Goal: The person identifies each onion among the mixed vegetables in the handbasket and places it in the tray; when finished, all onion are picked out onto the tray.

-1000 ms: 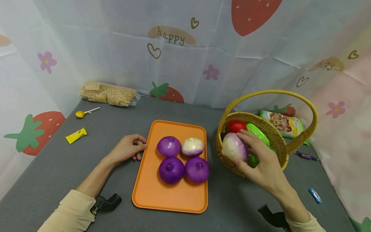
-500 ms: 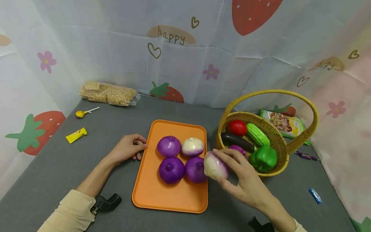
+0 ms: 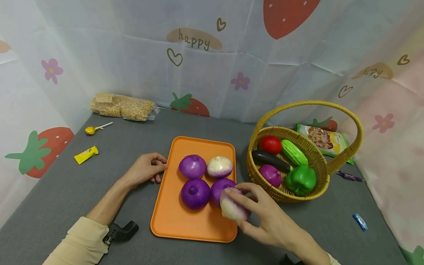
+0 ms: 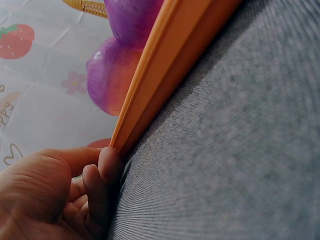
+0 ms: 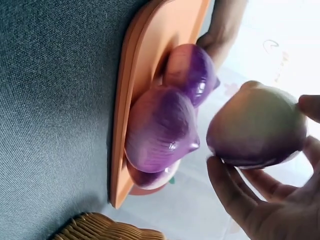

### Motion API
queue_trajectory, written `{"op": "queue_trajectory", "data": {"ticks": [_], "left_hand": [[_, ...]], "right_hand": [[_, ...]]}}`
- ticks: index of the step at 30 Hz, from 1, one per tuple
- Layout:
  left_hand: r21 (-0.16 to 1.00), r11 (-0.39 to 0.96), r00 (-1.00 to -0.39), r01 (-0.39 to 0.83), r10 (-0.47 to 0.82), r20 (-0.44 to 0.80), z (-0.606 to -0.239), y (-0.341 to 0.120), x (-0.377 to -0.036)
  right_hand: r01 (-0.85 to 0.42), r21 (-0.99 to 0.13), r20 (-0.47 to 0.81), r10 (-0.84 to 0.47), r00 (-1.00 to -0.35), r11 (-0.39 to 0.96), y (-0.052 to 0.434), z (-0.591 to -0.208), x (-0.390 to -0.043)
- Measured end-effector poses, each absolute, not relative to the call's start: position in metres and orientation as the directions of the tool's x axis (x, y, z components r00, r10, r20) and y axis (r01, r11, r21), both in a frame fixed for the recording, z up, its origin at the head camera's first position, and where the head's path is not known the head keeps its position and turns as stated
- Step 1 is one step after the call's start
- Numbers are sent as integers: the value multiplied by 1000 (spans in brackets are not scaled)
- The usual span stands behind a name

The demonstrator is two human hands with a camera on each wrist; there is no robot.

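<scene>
I see the right hand clamped, thumb and fingertips, on a white-and-purple turnip above the right edge of the orange tray. My left hand pinches its left rim. On it sit three purple onions and a second turnip; a wicker basket stands to the right.

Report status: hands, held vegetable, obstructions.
Right hand holds white-and-purple vegetable near right edge of orange tray. Left hand pinches tray's left rim. Possible obstacle: purple onion nearby.
</scene>
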State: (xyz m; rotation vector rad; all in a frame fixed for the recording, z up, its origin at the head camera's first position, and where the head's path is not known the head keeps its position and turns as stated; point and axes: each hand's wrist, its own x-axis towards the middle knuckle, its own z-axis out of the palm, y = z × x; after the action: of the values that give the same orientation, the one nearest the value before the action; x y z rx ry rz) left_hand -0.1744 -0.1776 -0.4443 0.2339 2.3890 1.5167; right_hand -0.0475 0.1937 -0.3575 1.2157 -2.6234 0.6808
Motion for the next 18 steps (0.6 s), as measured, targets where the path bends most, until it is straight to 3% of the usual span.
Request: {"op": "queue_trajectory", "data": {"ticks": [7,13,18], "left_hand": [[903,429,-941,-22,297,-163,-444,-178,-174],[905,425,-940,-17,302,-159,-444,-178,-174],[906,423,-940,-16,303,-158,-444,-178,-174]], "right_hand": [[-728,-347,189,-716,-672,591,193,-359,-42],[-711,-351,200,-693,-693,610,193,-358,-41],[-723,-390,285,-672,-683,570,193,-359,-45]]}}
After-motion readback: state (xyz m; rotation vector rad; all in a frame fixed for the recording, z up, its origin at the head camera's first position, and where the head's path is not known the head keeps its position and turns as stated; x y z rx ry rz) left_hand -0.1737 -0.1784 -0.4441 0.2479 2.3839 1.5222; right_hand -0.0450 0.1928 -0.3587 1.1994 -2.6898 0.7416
